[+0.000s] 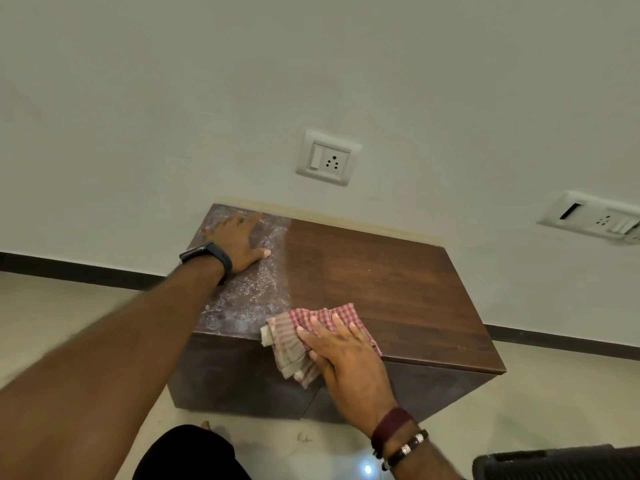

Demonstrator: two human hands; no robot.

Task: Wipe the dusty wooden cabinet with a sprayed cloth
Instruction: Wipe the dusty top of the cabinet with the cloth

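Looking down at a low, dark brown wooden cabinet [363, 271] that sits on a pale tiled floor [69, 323], its back edge tight against a plain off-white wall [173, 98]. The top is split pretty clearly: the left strip is coated in whitish speckled dust [249, 289], while the rest to the right shows clean wood grain. A dark skirting strip [86, 268] runs along the bottom of the wall on both sides of the cabinet.

The left hand [239, 240] lies flat on the dusty strip near the back left corner, fingers straight and spread, holding nothing; there's a black smartwatch [207, 258] on that wrist. The right hand [346, 351] presses flat on a crumpled red-and-white checked cloth [311, 334], fingers straight on top of it rather than curled round it. The cloth sits at the front edge of the top, right on the border between dusty and clean, and part of it hangs over the front face.

A white switch-and-socket plate [327, 157] is on the wall above the cabinet, and a second one [592, 218] is well off to the right. The clean part of the top carries nothing, and bare floor shows left and right of the cabinet. A black slotted object [554, 462] pokes in at the bottom right corner; can't tell what it is.
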